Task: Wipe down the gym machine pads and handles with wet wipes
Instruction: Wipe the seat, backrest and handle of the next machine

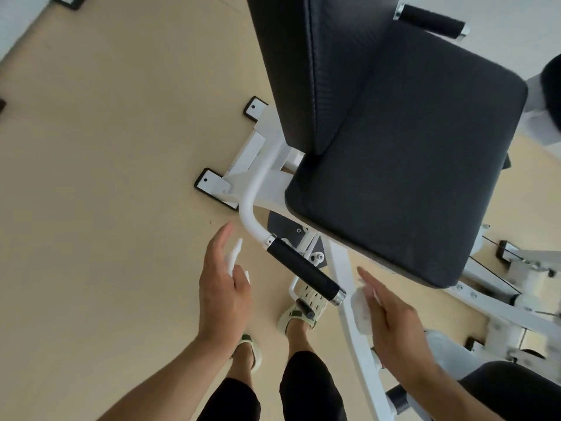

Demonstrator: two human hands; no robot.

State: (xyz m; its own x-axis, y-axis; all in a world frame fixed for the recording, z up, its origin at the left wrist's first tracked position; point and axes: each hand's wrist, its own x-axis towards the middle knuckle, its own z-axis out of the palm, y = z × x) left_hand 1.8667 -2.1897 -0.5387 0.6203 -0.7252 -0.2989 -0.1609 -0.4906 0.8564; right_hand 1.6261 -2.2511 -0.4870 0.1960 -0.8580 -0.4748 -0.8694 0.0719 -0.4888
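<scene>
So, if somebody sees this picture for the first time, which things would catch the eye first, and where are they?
The large dark grey padded seat fills the upper right, its tall back pad rising at the top centre. Below it, a black foam handle on a white tube points toward the viewer. On either side of it, the left hand and right hand each hold a white wet wipe.

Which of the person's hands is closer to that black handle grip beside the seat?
Right. The right hand sits just beside the black handle grip's lower end; the left hand hovers farther off on its other side.
</scene>
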